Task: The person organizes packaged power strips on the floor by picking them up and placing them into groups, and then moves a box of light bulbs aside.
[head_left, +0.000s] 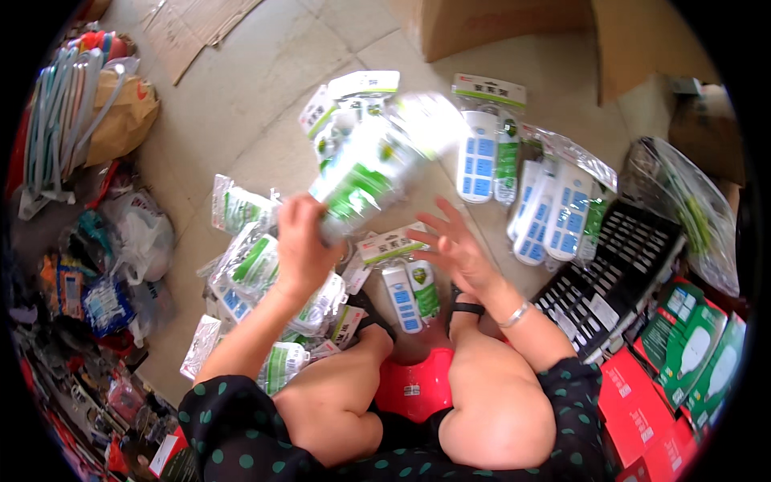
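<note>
Nearest the camera were a dark garment with green dots (241,434), bare knees (506,430) and, between them, a red plastic piece (414,386). Principal item: one clear-wrapped package (357,189), green-banded, partly blurred; it was held over the middle of the scene, long axis running near left to far right. Left hand (305,249): the nearer, fingers pinching the package's near left end, its bulk lying far and right of them. Right hand (466,257): fingers spread, holding nothing; the package lay far and left of them. Surroundings: similar packages (257,261) were heaped at left; packaged power strips (534,217) lay at right. Room: pale tiled floor (265,96); black slotted tray (634,249) stood right, green boxes (687,345) nearer; a cardboard box (506,28) stood far, bundled hangers (68,120) far left.
</note>
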Demonstrator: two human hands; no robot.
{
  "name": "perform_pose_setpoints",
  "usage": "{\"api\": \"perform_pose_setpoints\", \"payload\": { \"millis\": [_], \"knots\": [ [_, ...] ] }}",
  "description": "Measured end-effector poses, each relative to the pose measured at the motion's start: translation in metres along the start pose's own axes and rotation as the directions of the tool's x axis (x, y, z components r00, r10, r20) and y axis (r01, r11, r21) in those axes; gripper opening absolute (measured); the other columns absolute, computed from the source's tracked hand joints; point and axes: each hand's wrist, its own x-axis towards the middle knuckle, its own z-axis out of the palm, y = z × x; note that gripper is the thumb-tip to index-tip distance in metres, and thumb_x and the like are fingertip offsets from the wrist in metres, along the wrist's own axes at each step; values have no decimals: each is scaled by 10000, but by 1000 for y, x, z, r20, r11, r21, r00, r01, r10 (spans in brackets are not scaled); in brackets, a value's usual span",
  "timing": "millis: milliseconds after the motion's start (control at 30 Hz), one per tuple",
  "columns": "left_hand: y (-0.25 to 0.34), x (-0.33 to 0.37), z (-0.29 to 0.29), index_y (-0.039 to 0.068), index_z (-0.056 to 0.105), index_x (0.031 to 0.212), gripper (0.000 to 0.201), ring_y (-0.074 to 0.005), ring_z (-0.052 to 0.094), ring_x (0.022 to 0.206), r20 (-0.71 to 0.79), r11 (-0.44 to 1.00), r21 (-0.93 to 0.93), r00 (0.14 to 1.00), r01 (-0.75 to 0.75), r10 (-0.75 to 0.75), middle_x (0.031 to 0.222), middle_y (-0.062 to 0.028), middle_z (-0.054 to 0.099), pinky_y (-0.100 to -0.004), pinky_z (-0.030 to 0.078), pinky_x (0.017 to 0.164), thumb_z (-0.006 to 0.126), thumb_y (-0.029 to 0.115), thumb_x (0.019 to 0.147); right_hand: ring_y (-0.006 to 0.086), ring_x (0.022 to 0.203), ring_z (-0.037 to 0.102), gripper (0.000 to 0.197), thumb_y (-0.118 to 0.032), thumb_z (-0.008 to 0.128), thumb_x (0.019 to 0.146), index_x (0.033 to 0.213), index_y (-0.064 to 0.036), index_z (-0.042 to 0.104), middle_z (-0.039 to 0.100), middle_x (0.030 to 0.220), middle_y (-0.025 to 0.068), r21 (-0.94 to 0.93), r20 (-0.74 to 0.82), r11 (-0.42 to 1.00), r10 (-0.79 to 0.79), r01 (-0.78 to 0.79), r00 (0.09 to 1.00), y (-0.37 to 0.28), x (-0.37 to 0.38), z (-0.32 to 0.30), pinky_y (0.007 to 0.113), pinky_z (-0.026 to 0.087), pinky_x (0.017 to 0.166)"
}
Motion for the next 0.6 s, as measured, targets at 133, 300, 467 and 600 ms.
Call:
{"api": "perform_pose_setpoints", "payload": {
  "millis": [133, 300, 467, 600],
  "knots": [
    [73, -30, 29, 91, 539, 1140, 552, -322, 475, 1006, 296, 955, -189, 915, -227, 276, 1101, -123, 494, -400, 408, 873, 743, 116, 628, 160, 1026, 557, 404, -105, 667, 833, 1201, -92, 500, 580, 1099, 29, 256, -222, 964, -13, 71, 975, 9, 16, -11, 345, 455, 917],
    [58, -29, 43, 81, 457, 1264, 716, -361, 424, 1148, 117, 944, -307, 979, -125, 168, 1214, -152, 467, -459, 351, 970, 776, 152, 627, 158, 948, 591, 342, -32, 643, 801, 1128, -76, 552, 605, 1034, 26, 216, -286, 972, -22, 87, 958, 6, 0, -34, 325, 486, 869],
    [36, -22, 62, -3, 415, 1294, 634, -156, 512, 1088, 701, 115, -698, 707, 707, -94, 1263, -83, 498, -307, 413, 955, 743, 210, 796, 191, 1007, 593, 437, -4, 628, 768, 1193, -12, 526, 612, 1094, 74, 160, -85, 987, 48, -34, 995, 7, -2, -22, 350, 476, 908],
    [36, -15, 65, 73, 484, 1239, 540, -96, 549, 987, 675, -52, -738, 737, 673, -39, 1089, 9, 599, -267, 437, 893, 752, 172, 781, 182, 1039, 569, 491, -15, 614, 789, 1262, -22, 480, 582, 1151, 79, -47, -67, 999, -7, 4, 998, -2, 1, -17, 337, 448, 934]
  ]
}}
